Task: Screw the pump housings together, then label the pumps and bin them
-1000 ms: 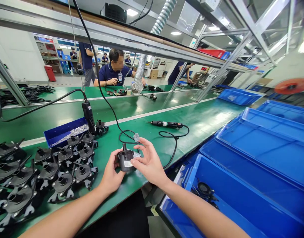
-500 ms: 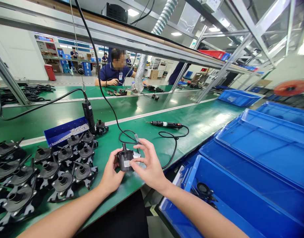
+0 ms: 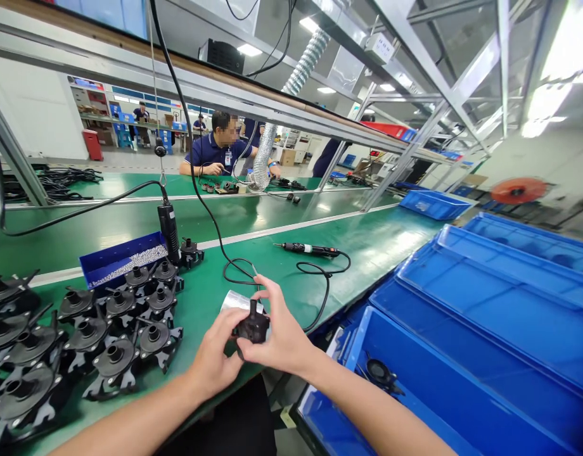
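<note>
- Left hand (image 3: 215, 354) and right hand (image 3: 284, 339) both grasp the round black plastic part with a spout (image 3: 254, 329), lower centre of the frame.
- Best steadied by its sides, keeping the shiny silvery piece (image 3: 235, 301) uncreased.

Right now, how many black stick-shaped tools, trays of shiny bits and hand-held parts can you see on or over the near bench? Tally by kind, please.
Black tools: 2 (upright tool, lying tool)
Tray of shiny bits: 1
Black part, in the left hand and right hand: 1
Total: 4
</note>
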`<state>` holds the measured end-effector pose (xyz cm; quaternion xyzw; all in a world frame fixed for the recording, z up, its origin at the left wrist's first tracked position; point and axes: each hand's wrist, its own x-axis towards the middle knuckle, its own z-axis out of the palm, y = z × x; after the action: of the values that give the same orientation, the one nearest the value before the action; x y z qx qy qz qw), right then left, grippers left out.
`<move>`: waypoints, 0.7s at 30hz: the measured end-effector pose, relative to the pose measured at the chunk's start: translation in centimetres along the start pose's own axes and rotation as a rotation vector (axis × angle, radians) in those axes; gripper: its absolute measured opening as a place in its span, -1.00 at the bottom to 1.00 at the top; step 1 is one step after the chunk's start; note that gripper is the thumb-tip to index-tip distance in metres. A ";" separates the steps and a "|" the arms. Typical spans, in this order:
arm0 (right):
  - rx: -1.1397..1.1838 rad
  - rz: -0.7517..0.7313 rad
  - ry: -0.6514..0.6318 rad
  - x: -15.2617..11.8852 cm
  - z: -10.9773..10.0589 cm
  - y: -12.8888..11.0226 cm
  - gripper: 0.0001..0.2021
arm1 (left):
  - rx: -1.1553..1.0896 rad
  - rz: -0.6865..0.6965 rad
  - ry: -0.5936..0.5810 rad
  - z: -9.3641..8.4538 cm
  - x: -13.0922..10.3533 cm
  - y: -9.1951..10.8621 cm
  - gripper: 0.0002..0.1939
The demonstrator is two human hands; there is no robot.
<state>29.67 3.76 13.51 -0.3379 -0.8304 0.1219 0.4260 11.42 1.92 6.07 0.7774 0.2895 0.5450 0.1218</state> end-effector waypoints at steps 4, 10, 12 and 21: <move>-0.559 0.095 -0.068 -2.2 -5.0 -0.4 0.19 | 0.103 -0.064 -0.191 0.3 -0.9 0.7 -0.06; -1.243 0.559 -0.255 -10.2 -10.5 4.7 0.08 | 0.069 -0.214 -0.202 0.5 -1.3 -0.2 -0.26; -1.283 0.635 -0.323 -13.3 -10.3 6.7 0.17 | 0.032 -0.243 -0.180 0.6 -1.2 -0.5 -0.31; -0.696 0.661 -0.608 -7.6 -11.4 4.2 0.19 | -0.053 -0.336 -0.164 0.4 -1.0 -0.1 -0.48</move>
<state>43.74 0.90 13.64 -0.6501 -0.7569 0.0597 -0.0295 11.54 1.47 5.13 0.7564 0.3899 0.4591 0.2549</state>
